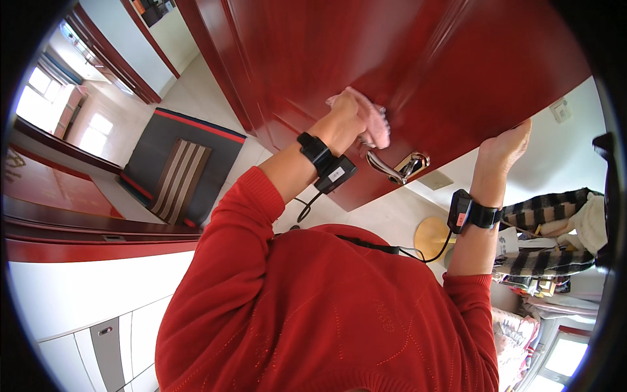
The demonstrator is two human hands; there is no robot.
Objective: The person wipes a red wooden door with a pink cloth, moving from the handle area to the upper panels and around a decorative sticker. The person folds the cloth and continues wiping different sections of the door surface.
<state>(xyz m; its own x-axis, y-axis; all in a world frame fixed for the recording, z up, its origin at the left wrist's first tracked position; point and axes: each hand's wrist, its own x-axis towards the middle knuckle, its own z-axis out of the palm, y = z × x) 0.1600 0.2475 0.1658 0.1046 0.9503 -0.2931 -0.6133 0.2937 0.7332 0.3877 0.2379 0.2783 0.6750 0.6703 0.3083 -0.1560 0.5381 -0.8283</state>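
Note:
Before me stands a glossy dark red door. My left hand presses a pink cloth against its surface, a short way above the metal lever handle. The cloth is bunched under the palm and fingers, and most of the fingers are hidden. On the right, my right hand grips the free edge of the door, with its fingertips partly out of sight. A black device with a cable is strapped to each wrist.
To the left, a striped runner lies on a dark grey mat beyond the doorway. White cabinets stand at lower left. At right are a wall switch, a round yellow stool and a black-and-white checked garment.

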